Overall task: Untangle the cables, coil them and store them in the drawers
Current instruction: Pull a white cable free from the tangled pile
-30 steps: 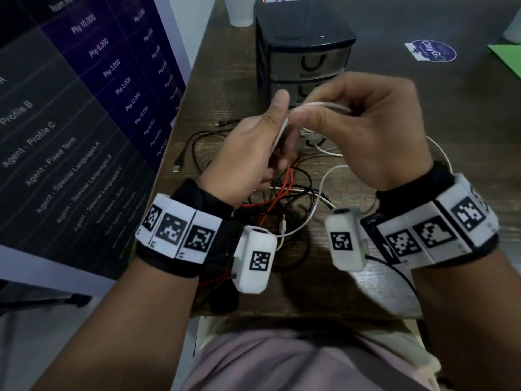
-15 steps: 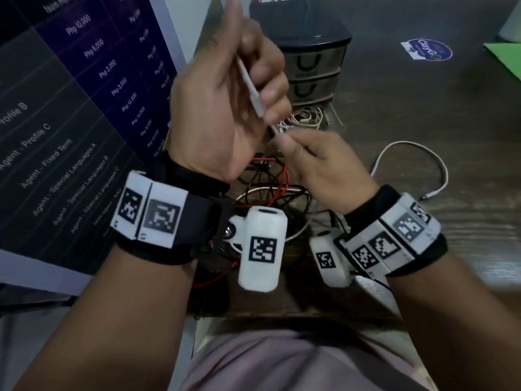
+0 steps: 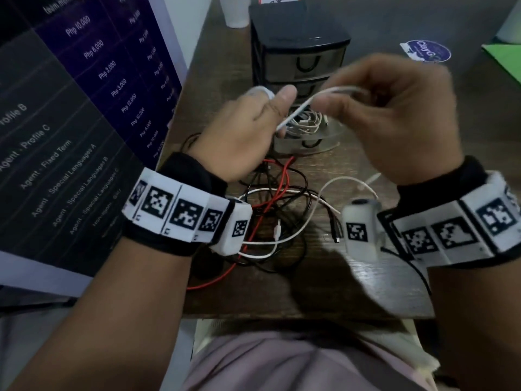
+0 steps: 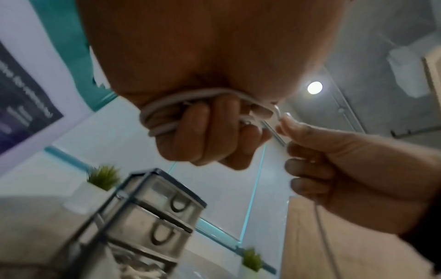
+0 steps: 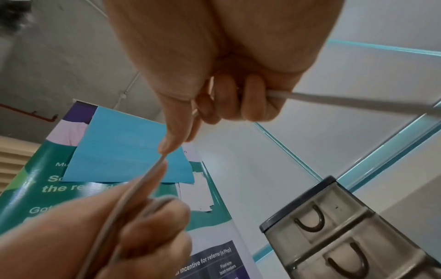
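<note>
A white cable (image 3: pixel 298 108) runs between both hands above the table. My left hand (image 3: pixel 248 131) holds it wound in several loops around curled fingers; the white cable loops (image 4: pixel 167 107) show in the left wrist view. My right hand (image 3: pixel 389 114) pinches the white cable (image 5: pixel 334 99) and holds it taut to the right of the left hand. Below the hands lies a tangle of red, black and white cables (image 3: pixel 276 215). The dark drawer unit (image 3: pixel 298 49) stands behind, its bottom drawer (image 3: pixel 307 136) pulled out with coiled white cables inside.
A large purple poster board (image 3: pixel 79 108) leans along the table's left side. A white cup (image 3: pixel 236 9) stands behind the drawer unit. A round sticker (image 3: pixel 425 52) and a green sheet (image 3: pixel 504 55) lie at the far right. The table's near edge (image 3: pixel 310 314) is close to my body.
My left hand has come down from its raised position to table height. My right hand has risen and moved right, drawing the white cable over the left fingers.
</note>
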A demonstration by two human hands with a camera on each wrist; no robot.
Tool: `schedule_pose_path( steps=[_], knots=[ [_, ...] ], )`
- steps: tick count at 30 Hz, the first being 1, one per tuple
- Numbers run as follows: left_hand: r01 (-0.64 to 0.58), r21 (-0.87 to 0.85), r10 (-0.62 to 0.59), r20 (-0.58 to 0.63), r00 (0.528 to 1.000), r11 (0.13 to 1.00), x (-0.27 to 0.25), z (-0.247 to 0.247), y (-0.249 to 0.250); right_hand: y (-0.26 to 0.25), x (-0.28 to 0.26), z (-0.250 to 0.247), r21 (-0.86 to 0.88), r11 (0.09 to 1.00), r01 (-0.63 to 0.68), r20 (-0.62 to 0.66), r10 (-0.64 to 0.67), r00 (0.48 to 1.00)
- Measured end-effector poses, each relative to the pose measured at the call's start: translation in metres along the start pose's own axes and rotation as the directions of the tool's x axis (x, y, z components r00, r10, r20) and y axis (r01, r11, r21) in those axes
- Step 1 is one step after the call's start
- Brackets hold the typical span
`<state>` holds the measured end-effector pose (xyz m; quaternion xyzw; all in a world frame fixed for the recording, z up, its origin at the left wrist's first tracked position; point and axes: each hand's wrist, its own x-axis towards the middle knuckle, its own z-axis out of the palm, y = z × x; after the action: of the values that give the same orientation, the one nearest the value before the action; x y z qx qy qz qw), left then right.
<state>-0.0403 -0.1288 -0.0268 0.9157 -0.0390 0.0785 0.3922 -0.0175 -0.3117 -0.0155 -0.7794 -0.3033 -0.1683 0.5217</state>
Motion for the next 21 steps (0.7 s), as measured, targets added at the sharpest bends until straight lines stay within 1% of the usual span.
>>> schedule_pose_path(
  steps=[1,2,4,5,7,9,11,13,15,18,21],
  knots=[
    [0.012,-0.046,-0.011,0.027,1.000,0.999,-0.003,0.003,0.005,-0.002,0.003,-0.002,0.001,1.000,0.031,-0.044,-0.031,0.999],
    [0.013,-0.135,-0.006,0.054,0.999,0.991,-0.006,0.005,0.010,-0.002,0.006,-0.002,0.011,0.999,0.051,-0.087,-0.050,0.995],
    [0.000,-0.352,0.043,0.114,0.993,0.936,-0.012,0.009,0.020,0.000,0.010,0.001,0.068,0.996,0.053,-0.153,-0.042,0.987],
    [-0.005,-0.437,0.074,0.140,0.987,0.900,-0.015,0.011,0.024,0.004,0.011,0.004,0.092,0.995,0.039,-0.169,-0.023,0.985],
    [-0.009,-0.564,0.127,0.170,0.977,0.826,-0.019,0.013,0.030,0.011,0.011,0.012,0.087,0.996,-0.019,-0.180,0.035,0.983],
    [-0.014,-0.656,0.157,0.159,0.975,0.755,-0.021,0.012,0.032,0.017,0.007,0.020,0.059,0.996,-0.070,-0.159,0.079,0.984],
    [-0.025,-0.719,0.167,0.128,0.978,0.695,-0.021,0.010,0.032,0.021,0.001,0.028,0.043,0.996,-0.084,-0.086,0.088,0.992],
    [-0.030,-0.754,0.155,0.095,0.983,0.656,-0.020,0.007,0.031,0.024,-0.005,0.032,0.017,0.994,-0.106,-0.013,0.106,0.994],
    [-0.032,-0.771,0.134,0.070,0.989,0.636,-0.019,0.007,0.030,0.026,-0.008,0.036,-0.010,0.993,-0.118,0.021,0.118,0.993],
    [-0.040,-0.787,0.095,0.024,0.995,0.616,-0.019,0.010,0.027,0.028,-0.008,0.037,-0.004,0.992,-0.129,0.046,0.129,0.991],
    [-0.064,-0.807,0.026,-0.060,0.998,0.587,-0.018,0.010,0.027,0.029,-0.012,0.039,-0.052,0.993,-0.110,0.115,0.115,0.987]
  ],
)
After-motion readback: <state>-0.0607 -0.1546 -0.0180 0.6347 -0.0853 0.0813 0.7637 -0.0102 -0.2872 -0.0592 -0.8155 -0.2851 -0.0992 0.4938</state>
